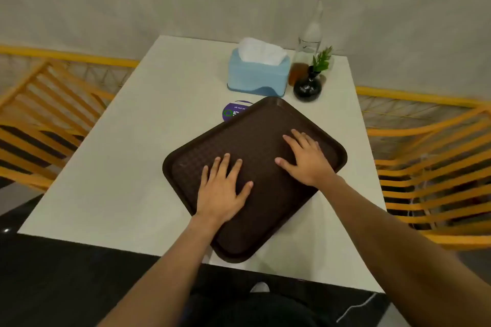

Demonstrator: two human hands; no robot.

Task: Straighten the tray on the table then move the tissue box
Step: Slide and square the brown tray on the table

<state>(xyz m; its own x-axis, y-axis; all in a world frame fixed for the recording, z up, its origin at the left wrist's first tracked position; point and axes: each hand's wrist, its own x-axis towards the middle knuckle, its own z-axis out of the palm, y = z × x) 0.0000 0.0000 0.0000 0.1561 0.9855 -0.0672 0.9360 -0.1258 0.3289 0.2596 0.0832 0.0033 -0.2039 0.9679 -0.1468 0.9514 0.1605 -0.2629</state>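
Note:
A dark brown tray (255, 135) lies on the white table (127, 156), turned at an angle so one corner points at the far side and another hangs over the near edge. My left hand (221, 188) rests flat on the tray's near left part, fingers spread. My right hand (305, 158) lies flat on its right part, fingers spread too. Neither hand grips anything. A light blue tissue box (259, 75) with white tissue sticking out stands at the far side of the table, just beyond the tray's far corner.
A round purple sticker (233, 111) is partly under the tray. A black vase with a green sprig (308, 86), a small brown jar (297, 71) and a clear glass bottle (310, 34) stand right of the tissue box. Yellow chairs (430, 167) flank the table.

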